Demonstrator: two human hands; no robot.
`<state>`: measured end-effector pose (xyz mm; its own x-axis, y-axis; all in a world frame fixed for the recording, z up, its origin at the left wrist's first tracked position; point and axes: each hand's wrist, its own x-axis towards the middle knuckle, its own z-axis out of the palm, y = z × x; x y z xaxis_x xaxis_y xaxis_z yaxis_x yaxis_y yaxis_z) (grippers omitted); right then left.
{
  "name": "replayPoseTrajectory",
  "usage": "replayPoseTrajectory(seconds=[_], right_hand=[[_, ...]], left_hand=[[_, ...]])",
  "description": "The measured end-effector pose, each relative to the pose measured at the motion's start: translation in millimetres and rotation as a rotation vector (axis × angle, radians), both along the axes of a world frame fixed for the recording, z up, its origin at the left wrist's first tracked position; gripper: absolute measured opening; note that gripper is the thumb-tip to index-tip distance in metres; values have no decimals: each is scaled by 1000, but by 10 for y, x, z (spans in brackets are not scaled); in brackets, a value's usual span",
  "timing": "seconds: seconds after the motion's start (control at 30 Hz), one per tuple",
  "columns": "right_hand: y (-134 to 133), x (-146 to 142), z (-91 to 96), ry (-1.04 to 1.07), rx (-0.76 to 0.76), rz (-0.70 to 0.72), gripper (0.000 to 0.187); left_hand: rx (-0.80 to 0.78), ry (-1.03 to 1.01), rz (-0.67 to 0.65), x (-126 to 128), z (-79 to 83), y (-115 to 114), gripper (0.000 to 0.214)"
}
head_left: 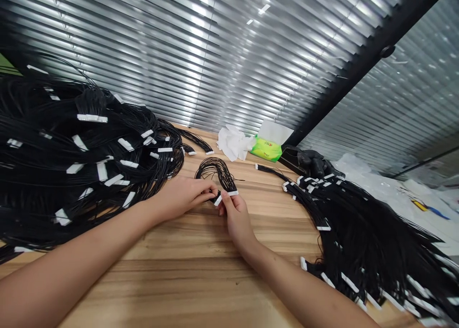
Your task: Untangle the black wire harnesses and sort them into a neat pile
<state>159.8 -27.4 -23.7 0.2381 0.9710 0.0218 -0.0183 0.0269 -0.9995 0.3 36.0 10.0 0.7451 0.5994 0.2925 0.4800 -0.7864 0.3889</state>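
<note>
On the wooden desk, mid-surface, the left hand and right hand pinch a looped bundle of black wires ending in white connectors. A left wire heap and right wire heap flank them; crumpled tissue lies near the far edge.

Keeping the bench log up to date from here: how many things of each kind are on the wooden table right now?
Large wire heaps with white connectors, left and right: 2
Small black wire bundle: 1
Green tissue packet: 1
Crumpled white tissue: 1
Black glove bunch: 1
Total: 6
</note>
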Motion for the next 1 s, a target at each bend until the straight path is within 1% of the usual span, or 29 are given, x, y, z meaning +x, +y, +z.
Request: replayPoseTrajectory(seconds=[0.07, 0.17, 0.3, 0.33, 0.4, 0.47, 0.5, 0.6, 0.7, 0.73, 0.8, 0.87, 0.9, 0.93, 0.97, 1.0], right_hand=[[1, 0, -2, -2, -9, 8, 39], [-2, -2, 15, -2, -2, 6, 39], [11, 6, 33, 45, 20, -11, 42], [21, 12, 35, 86, 26, -26, 42], [43, 26, 41, 235, 41, -70, 39], [58, 40, 57, 441, 42, -58, 35], [59, 45, 69, 543, 28, -12, 33], [32, 46, 111, 790, -55, 207, 26], [-17, 30, 142, 930, -109, 368, 20], [-32, 21, 147, 946, -112, 407, 20], [-51, 3, 148, 924, -100, 459, 22], [-58, -16, 141, 850, -65, 465, 24], [-57, -25, 135, 805, -46, 448, 26], [-54, -32, 129, 765, -28, 426, 27], [-51, -38, 122, 739, -15, 404, 28], [-46, -42, 117, 724, -6, 387, 29]], left_hand=[[69, 57, -16, 8, 12, -4, 18], [254, 95, -8, 31, -21, -2, 20], [455, 3, -32, 13, -95, 31, 29], [486, -30, -33, -4, -106, 43, 32], [510, -94, -13, -44, -117, 68, 37], [451, -152, 31, -78, -118, 93, 38], [388, -182, 57, -90, -116, 106, 39], [181, -251, 122, -94, -114, 143, 38], [33, -339, 113, -53, -129, 154, 36], [-34, -394, 94, -29, -141, 148, 36], [-224, -533, 82, 32, -177, 126, 38], [-416, -650, 127, 96, -216, 98, 40], [-484, -694, 157, 122, -231, 86, 39], [-521, -729, 181, 140, -239, 78, 38], [-523, -758, 193, 149, -240, 73, 36], [-490, -786, 203, 148, -233, 73, 33]])
